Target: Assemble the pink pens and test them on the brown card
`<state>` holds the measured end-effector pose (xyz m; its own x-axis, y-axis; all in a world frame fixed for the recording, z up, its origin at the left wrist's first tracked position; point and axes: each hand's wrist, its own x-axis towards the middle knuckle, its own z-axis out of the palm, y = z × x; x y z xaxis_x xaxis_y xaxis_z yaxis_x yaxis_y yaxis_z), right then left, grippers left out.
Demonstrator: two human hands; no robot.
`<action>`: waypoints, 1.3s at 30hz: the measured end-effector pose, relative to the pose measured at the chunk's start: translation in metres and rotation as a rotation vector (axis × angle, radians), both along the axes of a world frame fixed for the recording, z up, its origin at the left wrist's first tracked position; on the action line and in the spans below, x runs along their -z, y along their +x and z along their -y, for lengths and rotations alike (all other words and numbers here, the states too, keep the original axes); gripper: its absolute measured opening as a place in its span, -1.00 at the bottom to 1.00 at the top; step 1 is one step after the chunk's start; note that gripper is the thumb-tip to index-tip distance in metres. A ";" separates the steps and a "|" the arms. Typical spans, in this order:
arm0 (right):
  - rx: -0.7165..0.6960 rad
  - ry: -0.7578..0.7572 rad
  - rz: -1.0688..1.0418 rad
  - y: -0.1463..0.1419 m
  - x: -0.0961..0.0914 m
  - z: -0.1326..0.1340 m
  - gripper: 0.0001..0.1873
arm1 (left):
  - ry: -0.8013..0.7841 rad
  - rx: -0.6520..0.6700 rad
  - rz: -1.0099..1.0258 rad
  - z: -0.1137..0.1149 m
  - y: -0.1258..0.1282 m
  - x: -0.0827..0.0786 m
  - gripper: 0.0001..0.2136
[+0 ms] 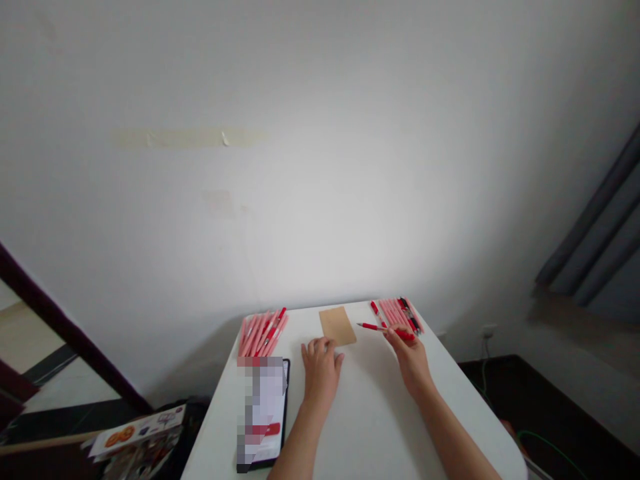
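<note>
My right hand (pixel 410 360) grips a red pen (pixel 371 327) near its back end, the tip pointing left above the white table. A brown sheet of paper (pixel 337 325) lies at the middle of the far side. At its near edge my left hand (pixel 321 367) rests flat, fingers stretched out and fingertips by the paper. Just beyond my right hand lies a row of pink, red and black pens (pixel 397 313). At the far left corner is a pile of pink and red pens (pixel 263 332).
A phone (pixel 265 413) lies on the table's (pixel 370 427) left side, its screen partly blurred out. The wall (pixel 320 200) stands right behind the table. On the floor at left is a box (pixel 137 433) atop a dark bin. A grey curtain (pixel 600 247) hangs at right.
</note>
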<state>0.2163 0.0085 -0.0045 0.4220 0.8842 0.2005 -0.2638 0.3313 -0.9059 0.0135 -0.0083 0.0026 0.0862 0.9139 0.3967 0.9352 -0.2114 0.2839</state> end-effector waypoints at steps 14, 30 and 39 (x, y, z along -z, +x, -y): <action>-0.110 0.050 0.320 0.002 -0.004 0.004 -0.68 | -0.019 0.008 0.060 0.002 0.001 -0.001 -0.83; -0.070 0.020 0.540 -0.003 0.003 0.002 -0.63 | -0.035 0.120 0.086 0.007 0.004 -0.007 -0.84; -0.063 0.088 0.643 -0.005 -0.002 0.009 -0.67 | -0.111 0.197 0.096 0.010 0.004 -0.011 -0.87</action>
